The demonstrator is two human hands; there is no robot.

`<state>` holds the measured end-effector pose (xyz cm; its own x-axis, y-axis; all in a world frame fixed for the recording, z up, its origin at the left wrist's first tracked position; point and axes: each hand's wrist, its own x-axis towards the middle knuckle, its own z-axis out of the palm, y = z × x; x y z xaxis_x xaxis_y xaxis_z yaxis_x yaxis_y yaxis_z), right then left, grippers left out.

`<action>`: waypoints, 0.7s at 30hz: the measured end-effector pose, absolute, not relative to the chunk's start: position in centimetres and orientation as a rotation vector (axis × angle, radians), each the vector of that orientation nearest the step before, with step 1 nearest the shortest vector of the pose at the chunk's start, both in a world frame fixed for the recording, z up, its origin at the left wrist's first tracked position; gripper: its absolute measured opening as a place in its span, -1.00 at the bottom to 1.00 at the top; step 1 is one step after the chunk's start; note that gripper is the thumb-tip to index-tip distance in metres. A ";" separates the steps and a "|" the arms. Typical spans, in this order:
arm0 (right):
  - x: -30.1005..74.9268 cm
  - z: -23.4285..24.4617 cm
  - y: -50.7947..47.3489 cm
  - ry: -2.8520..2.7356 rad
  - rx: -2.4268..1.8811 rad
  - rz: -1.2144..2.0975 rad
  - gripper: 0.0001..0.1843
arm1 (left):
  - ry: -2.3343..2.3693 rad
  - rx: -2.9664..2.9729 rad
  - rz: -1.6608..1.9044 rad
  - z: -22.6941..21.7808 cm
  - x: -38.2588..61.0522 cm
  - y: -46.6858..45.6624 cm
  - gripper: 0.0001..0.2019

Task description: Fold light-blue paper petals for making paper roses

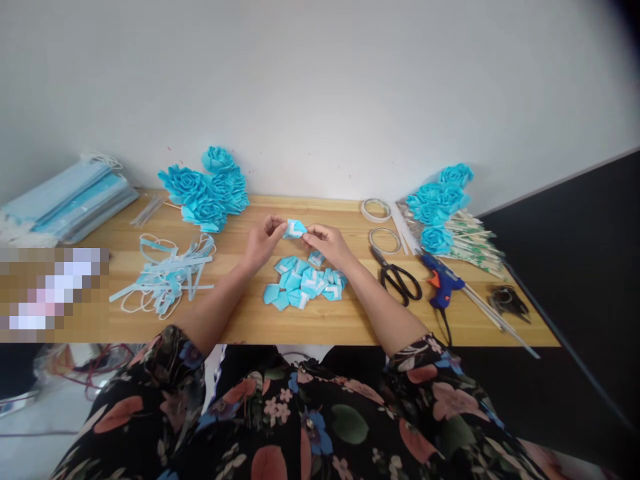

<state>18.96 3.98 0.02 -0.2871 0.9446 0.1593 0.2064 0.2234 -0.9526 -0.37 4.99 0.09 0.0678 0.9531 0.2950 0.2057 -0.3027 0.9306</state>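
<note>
one folded blue-and-white piece (295,229): pinched between left hand (262,241) and right hand (329,247), fingers of each narrowed on opposite ends. long axis crosswise, left to right. held over bench (245,321), contact with it unclear; just beyond heap of folded pieces (311,283), right hand nearer that heap.

The person wears a top (273,460) of black fabric with a dense multicoloured floral print: large coral and dusty-pink petals, blue flowers, clusters of small pale-pink blossoms, dark green leaves and light sprigs. The left sleeve (173,400) and right sleeve (425,373) carry the same print and end near the elbow, each with blue petals close to its hem. Both forearms are bare, as are the left hand (261,241) and right hand (327,245).
</note>
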 end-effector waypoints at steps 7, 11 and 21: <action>18.6 -0.1 3.9 -1.682 -1.178 0.847 -0.77 | 1.306 2.097 1.285 0.6 0.0 3.8 -0.83; 18.3 0.1 3.6 -1.709 -1.174 0.768 -0.79 | 1.245 2.210 1.201 0.2 0.2 4.0 -0.84; 18.1 0.1 3.3 -1.860 -1.126 0.582 -0.84 | 1.274 2.180 1.203 -0.4 0.1 4.2 -0.83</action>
